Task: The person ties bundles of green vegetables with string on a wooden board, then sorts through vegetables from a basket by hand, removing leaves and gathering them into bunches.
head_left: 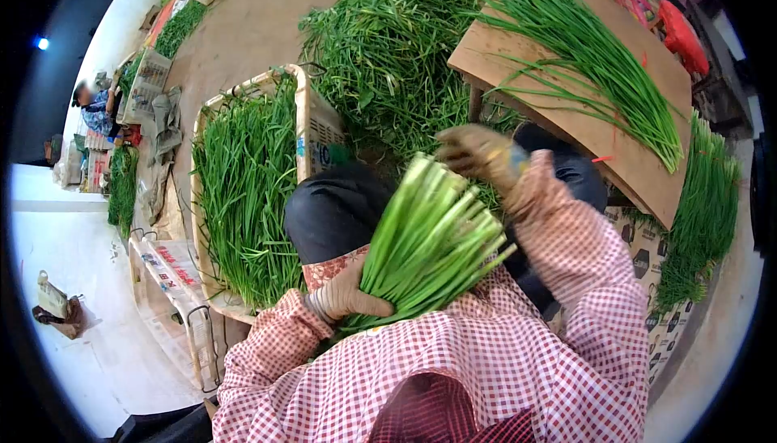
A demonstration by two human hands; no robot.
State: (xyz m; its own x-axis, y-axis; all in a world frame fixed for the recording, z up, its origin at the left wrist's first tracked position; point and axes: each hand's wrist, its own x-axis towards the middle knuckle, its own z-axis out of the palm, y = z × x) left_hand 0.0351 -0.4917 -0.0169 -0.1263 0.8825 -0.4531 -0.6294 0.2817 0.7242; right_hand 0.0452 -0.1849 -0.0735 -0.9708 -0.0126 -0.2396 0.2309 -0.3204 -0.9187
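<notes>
Green bunch (429,240): above the person's lap, between the two hands; pale stalk ends fanned toward the far side, darker part at the left hand.
Left hand (350,293): gloved, at the near left side of the bunch; fingers clamped around it, thumb lying across the stalks.
Right hand (477,151): gloved and blurred, just beside the pale ends, at their far right; whether the fingers are apart or together cannot be told.
Sleeves (579,257): red-and-white check, on both arms.
Crate (303,123): left of the knees, filled with long green leaves (247,192).
Second crate (190,325): lower, at near left of the first.
Pile (396,46): loose greens on the floor, far side, between crate and board.
Board (486,58): brown, to the right, bearing spread stalks (607,70).
Right edge: more greens (704,216), beyond the board.
Far left: another person (99,112), beside more crates.
</notes>
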